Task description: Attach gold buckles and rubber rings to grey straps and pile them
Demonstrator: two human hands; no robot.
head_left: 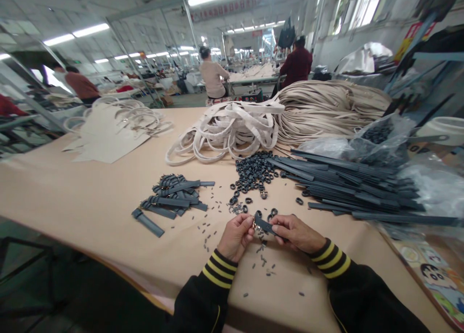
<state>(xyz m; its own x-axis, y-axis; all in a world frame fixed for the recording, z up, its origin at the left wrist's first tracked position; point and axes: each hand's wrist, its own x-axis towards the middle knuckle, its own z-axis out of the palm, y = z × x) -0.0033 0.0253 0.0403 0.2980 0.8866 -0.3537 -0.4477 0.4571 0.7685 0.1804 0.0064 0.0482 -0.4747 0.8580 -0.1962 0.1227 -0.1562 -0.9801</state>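
Right at the near edge of the counter [90, 202], a short dark strap piece [264, 224] is being held just above the surface, between both hands. The right hand [295, 232] is pinching its flat, matte end between thumb and forefinger, palm turned down, while the left hand [236, 236] is curling its fingers around a small gold-coloured metal fitting [253, 222] at the strap's other end, fingertips pressed together on it. Both wrists are showing black knit cuffs with yellow stripes. Just beyond the hands, a heap of small dark oval loops [253, 171] is lying, with tiny dark bits scattered around it. To the left, a small pile of finished dark straps [174, 193] is resting; to the right, long flat dark strips [355, 188] are lying stacked. Farther back, pale looped webbing handles [232, 127] are piling up. Red banners overhead are carrying writing too blurred to read. Other people are working at distant tables.
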